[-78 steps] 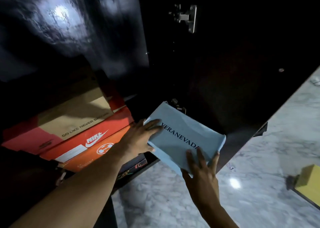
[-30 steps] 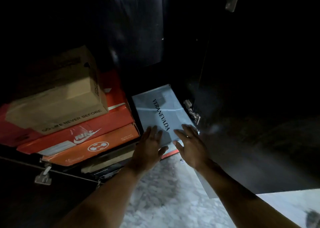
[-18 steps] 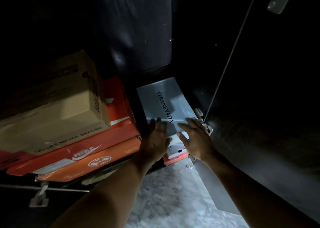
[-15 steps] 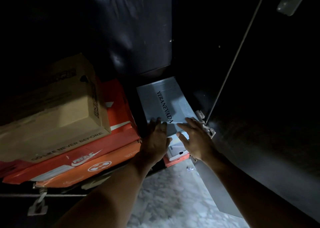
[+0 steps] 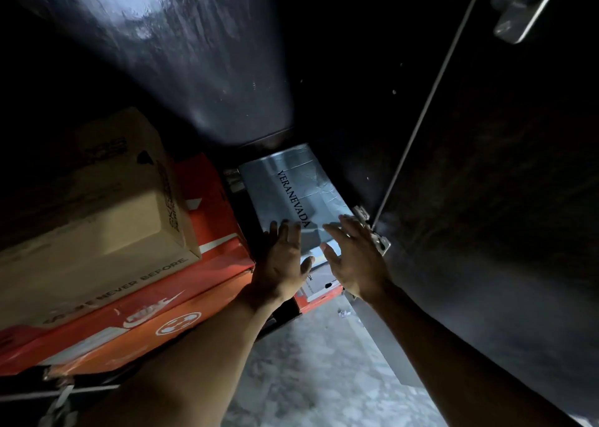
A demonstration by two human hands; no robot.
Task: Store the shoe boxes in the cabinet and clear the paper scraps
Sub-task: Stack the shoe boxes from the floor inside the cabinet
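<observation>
A light blue shoe box [image 5: 291, 186] printed VERANEVADA lies deep in the dark cabinet [image 5: 340, 79], on top of a red box [image 5: 319, 298] with a white label. My left hand [image 5: 280, 263] and my right hand [image 5: 355, 258] both press flat, with straight fingers, against the blue box's near end. To the left stands a stack: a brown cardboard box [image 5: 97, 219] on a red Nike box [image 5: 181, 284] on an orange box [image 5: 136, 332]. A small white paper scrap [image 5: 344, 313] lies on the floor just below the red box.
The open black cabinet door [image 5: 502, 264] stands at the right, its lower hinge [image 5: 372, 228] close to my right hand and an upper hinge [image 5: 515, 11] at the top. Grey marble floor [image 5: 311, 378] shows below. Another hinge [image 5: 61, 397] sits at the lower left.
The blue box went from held outside the cabinet to pushed deep onto the red box. Over the last half second my hands stay pressed on its near end, hardly moving.
</observation>
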